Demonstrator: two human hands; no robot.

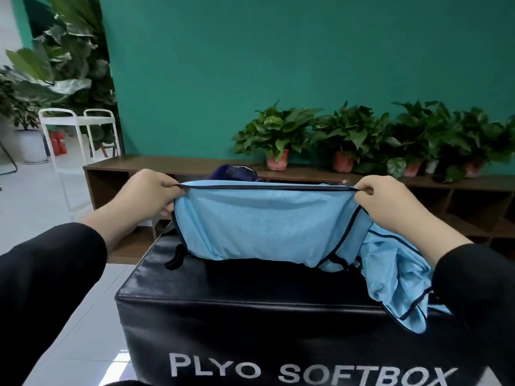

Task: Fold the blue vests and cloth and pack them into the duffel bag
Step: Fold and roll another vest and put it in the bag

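The person holds a light blue vest (262, 224) stretched out above a black box (250, 316) printed "PLYO SOFTBOX". The left hand (147, 193) pinches the vest's dark-trimmed top edge at one corner, and the right hand (387, 201) pinches the other. The vest's lower edge touches the box top, with loose cloth bunched under the right forearm. A dark blue bag (234, 172) peeks out behind the vest.
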